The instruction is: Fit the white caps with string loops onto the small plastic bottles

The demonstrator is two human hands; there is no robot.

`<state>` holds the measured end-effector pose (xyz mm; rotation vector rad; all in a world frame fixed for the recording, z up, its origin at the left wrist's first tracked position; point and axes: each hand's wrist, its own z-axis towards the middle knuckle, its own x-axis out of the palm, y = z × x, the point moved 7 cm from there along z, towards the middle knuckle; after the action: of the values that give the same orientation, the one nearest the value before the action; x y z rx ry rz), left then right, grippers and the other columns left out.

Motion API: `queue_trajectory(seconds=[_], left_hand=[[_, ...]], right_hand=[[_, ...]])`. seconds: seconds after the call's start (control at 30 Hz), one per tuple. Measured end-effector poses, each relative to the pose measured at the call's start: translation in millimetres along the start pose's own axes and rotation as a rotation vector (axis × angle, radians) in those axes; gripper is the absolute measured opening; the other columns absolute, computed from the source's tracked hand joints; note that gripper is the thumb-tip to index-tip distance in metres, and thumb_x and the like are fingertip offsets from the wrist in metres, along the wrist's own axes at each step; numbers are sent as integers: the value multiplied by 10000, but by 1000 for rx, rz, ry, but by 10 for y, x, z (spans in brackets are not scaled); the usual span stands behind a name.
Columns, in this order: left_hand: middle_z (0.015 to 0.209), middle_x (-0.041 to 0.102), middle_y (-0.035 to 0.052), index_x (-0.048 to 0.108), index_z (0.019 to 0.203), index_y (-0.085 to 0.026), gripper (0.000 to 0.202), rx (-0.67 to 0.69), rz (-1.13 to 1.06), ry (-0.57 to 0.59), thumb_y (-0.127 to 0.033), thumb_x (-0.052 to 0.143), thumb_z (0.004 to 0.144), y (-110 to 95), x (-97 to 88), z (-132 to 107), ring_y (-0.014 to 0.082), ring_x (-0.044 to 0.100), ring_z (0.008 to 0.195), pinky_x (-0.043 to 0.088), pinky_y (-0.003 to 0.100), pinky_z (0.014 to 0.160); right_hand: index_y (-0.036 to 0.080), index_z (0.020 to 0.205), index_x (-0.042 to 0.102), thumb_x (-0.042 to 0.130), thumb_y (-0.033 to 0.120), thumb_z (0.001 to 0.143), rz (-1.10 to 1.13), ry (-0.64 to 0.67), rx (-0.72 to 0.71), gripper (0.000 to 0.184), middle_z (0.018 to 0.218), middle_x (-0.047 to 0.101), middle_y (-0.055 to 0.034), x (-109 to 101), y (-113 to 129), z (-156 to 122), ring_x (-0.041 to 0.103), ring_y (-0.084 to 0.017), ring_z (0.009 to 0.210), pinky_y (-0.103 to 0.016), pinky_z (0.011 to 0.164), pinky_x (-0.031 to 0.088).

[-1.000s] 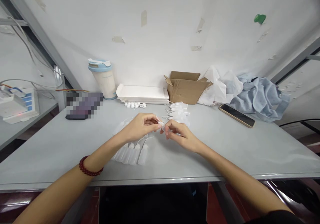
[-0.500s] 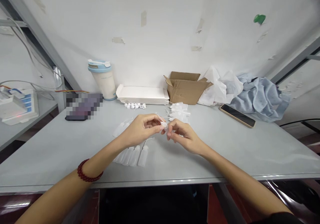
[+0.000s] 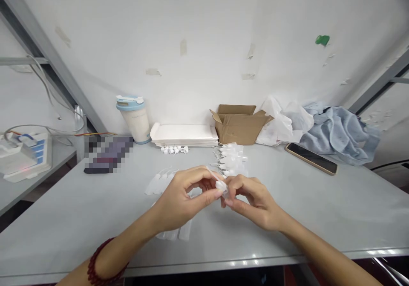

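Note:
My left hand is closed, thumb and fingertips pinching the white top of a small translucent plastic bottle. A thin white stem slants up from that top. My right hand pinches the same bottle from the other side; fingers hide most of its body. Below my left wrist lie several similar clear bottles in a row, partly covered by the hand. More bottles with thin stems lie behind it. Past my right fingers is a pile of stemmed bottles. Small white caps sit in a cluster farther back.
Along the wall stand a cream cup with a blue lid, a stack of white trays, an open cardboard box, a white plastic bag and a blue cloth. A phone lies at right, a blurred dark object at left.
The view has tilted up, so everything sits lower in the picture. Both hands still hold the bottle together, having shifted slightly to the right.

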<state>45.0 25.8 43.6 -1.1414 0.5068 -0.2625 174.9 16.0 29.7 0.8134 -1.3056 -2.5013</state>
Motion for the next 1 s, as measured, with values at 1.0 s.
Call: queue_trajectory(seconds=[1.0], left_hand=[[668,689,29,658,737,-151,182,-477,20,204,-326,637,782,496,51,3,150,609,615,458,241,562]], right_hand=[[191,738,367,661,327,808,498,292,529,332,735,618,-6,268,-554,-20,623,-106,661,-172,456,397]])
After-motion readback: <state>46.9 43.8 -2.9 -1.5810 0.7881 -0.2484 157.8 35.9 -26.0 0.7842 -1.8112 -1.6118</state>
